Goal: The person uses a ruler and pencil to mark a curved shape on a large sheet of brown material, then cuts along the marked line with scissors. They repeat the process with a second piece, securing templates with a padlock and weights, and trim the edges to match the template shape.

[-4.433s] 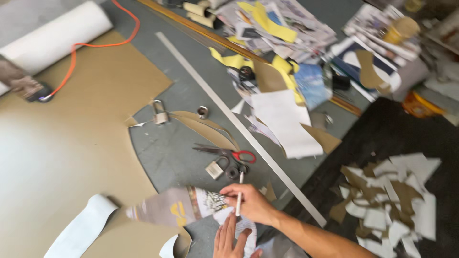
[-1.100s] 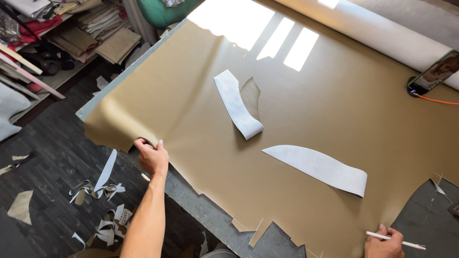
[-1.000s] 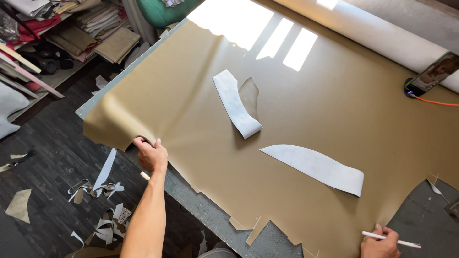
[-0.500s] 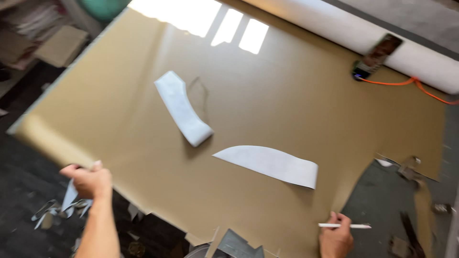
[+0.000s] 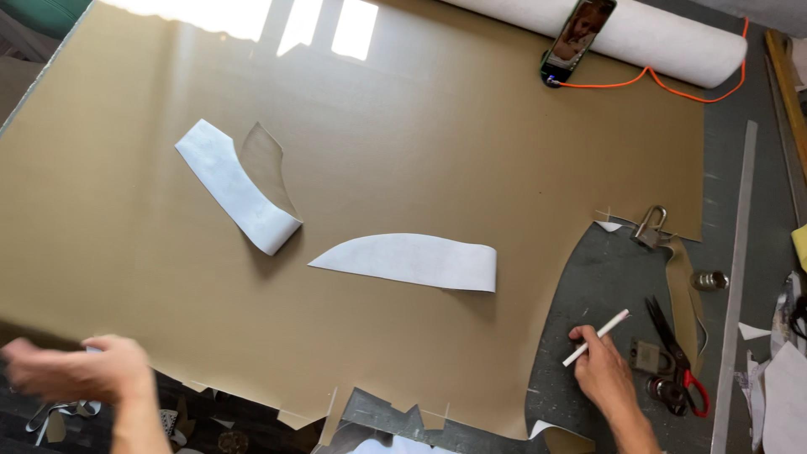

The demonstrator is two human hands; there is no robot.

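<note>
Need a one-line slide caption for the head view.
Left hand grips the tan sheet edge; right hand holds a white marking pencil near scissors.

Tan sheet (image 5: 403, 168), two white patterns (image 5: 412, 261), white pencil (image 5: 597, 336), red-handled scissors (image 5: 677, 357), orange cable (image 5: 664, 84), grey table (image 5: 605, 277).

Held slanted in the right hand (image 5: 607, 376): thin white marking stick (image 5: 596, 338), tip pointing up and away from the fingers. Gripped at its near edge by the blurred left hand (image 5: 80, 372): large tan sheet (image 5: 420, 151), spread flat, edge ragged with cut-outs toward the right hand.
</note>
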